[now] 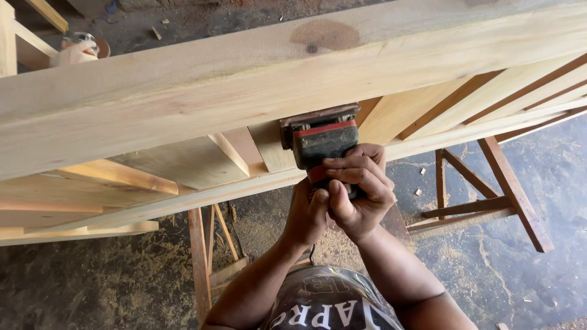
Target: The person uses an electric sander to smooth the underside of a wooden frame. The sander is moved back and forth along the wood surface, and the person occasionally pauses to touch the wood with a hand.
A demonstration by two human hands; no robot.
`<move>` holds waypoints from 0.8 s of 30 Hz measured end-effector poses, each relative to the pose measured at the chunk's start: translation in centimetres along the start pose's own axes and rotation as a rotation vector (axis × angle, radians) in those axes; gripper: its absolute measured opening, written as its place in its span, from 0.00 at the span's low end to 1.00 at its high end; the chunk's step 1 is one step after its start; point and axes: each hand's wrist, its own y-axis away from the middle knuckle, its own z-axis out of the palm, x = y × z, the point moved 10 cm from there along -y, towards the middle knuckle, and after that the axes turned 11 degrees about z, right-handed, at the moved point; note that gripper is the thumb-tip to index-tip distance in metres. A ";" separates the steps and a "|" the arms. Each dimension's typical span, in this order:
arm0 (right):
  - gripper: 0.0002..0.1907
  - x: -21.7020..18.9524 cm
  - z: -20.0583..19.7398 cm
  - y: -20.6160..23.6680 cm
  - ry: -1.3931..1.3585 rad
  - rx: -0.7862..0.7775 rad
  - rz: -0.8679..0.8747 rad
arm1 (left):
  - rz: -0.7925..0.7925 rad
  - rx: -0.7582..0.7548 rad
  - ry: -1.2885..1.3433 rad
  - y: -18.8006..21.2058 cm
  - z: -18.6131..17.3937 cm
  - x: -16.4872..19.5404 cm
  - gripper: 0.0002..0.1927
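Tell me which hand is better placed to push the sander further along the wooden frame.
Right, probably. The right hand wraps over the sander body, fingers across its top, closest to the wooden frame. The left hand sits behind and lower, mostly hidden, seemingly just supporting.

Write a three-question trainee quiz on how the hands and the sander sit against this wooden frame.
1. True or false: both hands grip the power sander.
2. Multiple choice: the sander's pad presses against A) the sawdust-covered floor, B) the underside of the wooden frame, C) the trestle leg.
3. Which hand has its fingers wrapped over the top of the tool?

Key:
1. True; the left hand and right hand close on it together.
2. B.
3. The right hand.
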 end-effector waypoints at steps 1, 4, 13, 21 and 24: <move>0.12 -0.1 -0.2 0.0 -0.007 0.009 -0.011 | 0.019 -0.014 0.044 -0.1 0.2 0.3 0.36; 0.12 0.2 -0.3 -0.1 -0.022 0.020 0.017 | -0.013 0.035 -0.034 -0.2 -0.2 0.3 0.36; 0.12 -0.7 0.2 -0.4 -0.003 -0.011 -0.002 | -0.035 0.024 -0.059 -0.2 -0.2 0.8 0.40; 0.11 -1.8 1.3 -0.2 0.015 -0.036 -0.015 | 0.048 0.042 -0.070 0.3 -1.2 2.0 0.40; 0.11 -1.9 1.5 -0.1 0.013 -0.032 -0.011 | 0.017 0.040 -0.085 0.5 -1.6 1.7 0.39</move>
